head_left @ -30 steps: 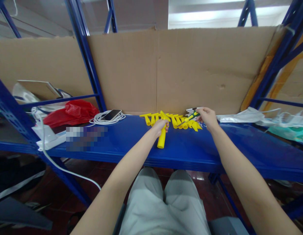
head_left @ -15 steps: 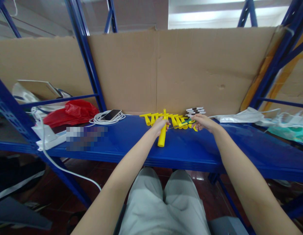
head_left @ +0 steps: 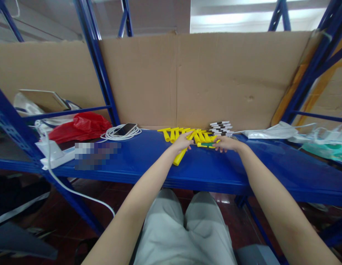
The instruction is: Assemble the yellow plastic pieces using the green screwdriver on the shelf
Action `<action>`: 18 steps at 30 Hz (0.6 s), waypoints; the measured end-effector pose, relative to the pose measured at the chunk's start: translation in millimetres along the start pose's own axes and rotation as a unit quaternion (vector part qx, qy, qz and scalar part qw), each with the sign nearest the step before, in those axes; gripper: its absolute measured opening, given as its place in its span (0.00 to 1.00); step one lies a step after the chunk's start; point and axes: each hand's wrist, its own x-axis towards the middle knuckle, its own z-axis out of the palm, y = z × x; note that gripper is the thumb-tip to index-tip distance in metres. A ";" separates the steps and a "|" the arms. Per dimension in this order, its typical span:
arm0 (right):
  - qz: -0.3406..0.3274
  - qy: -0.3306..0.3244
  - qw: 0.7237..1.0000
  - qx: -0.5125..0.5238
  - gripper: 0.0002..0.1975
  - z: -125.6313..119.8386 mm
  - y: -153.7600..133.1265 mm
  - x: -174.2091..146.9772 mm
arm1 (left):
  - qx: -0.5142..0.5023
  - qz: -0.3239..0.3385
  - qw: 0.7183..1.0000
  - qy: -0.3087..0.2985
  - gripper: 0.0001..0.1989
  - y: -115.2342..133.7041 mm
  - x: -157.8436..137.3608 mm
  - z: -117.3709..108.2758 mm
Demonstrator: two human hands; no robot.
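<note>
My left hand (head_left: 182,142) is closed around a yellow plastic handle (head_left: 180,157), a tapered tube whose wide end slants down toward the shelf's front edge. Its narrow upper part rises past my fingers. Over to the right, my right hand (head_left: 226,143) has its fingers closed at the right end of a slim green and yellow tool (head_left: 206,145), which lies nearly level; its exact kind is too small to make out. Several similar yellow handles (head_left: 167,135) lie in a row behind both hands, partly hidden by them.
Small white and dark striped pieces (head_left: 221,129) are stacked behind my right hand. A phone (head_left: 126,129) rests on a coiled white cable (head_left: 111,134) to the left, near a red plastic bag (head_left: 82,127). Cardboard (head_left: 143,81) backs the blue shelf (head_left: 149,165); white packaging (head_left: 273,131) lies right.
The yellow handle in my left hand has tilted from upright to slanting, its wide end shifting left. My right hand has moved slightly down, and the green and yellow tool has shifted left and lies flatter.
</note>
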 end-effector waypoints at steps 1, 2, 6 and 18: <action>0.000 0.000 1.000 -0.010 0.06 -0.1 0.5 0.2 | 0.021 0.009 1.000 -0.004 0.34 -1.6 0.4 0.9; -0.001 -0.001 1.000 -0.019 0.07 -0.3 0.8 0.2 | 0.041 0.017 0.999 -0.005 0.33 -3.2 1.0 1.7; -0.006 -0.014 0.999 -0.051 0.08 -1.8 1.8 -0.9 | 0.129 0.047 0.990 0.005 0.31 -7.9 3.0 2.5; -0.010 -0.015 0.995 -0.097 0.09 -12.0 9.4 -0.5 | 0.460 0.159 0.873 0.039 0.26 -14.0 -0.8 0.0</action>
